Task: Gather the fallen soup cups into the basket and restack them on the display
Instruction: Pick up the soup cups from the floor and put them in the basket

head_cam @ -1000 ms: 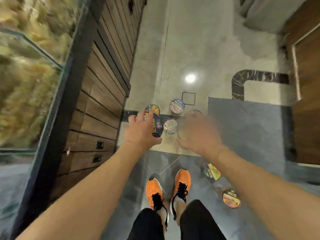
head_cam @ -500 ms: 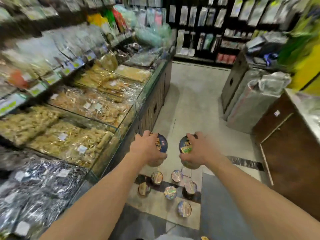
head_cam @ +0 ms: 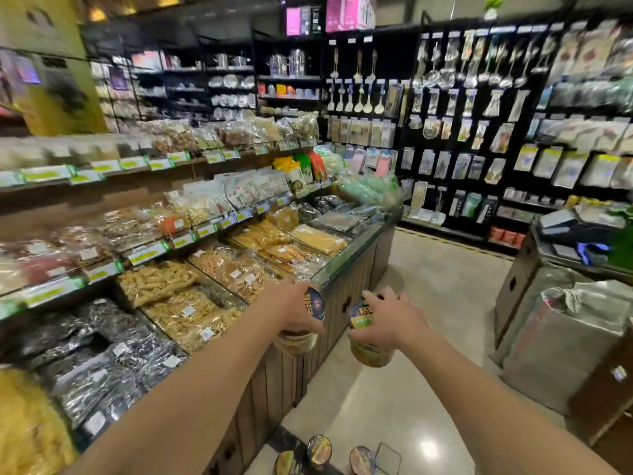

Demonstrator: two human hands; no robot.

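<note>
A shop — price-tagged shelves (head_cam: 102,272) of bagged snacks (head_cam: 157,281) left of the left hand (head_cam: 291,313), hanging kitchen utensils (head_cam: 442,73) beyond the right hand (head_cam: 390,320).

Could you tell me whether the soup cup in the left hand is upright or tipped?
Tipped. The left hand grips the soup cup with its printed lid facing sideways, toward the right hand, not upward.

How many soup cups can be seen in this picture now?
5. The first cup is in the left hand, the second cup in the right hand; three floor cups are at the bottom edge. Others may be outside the frame.
</note>
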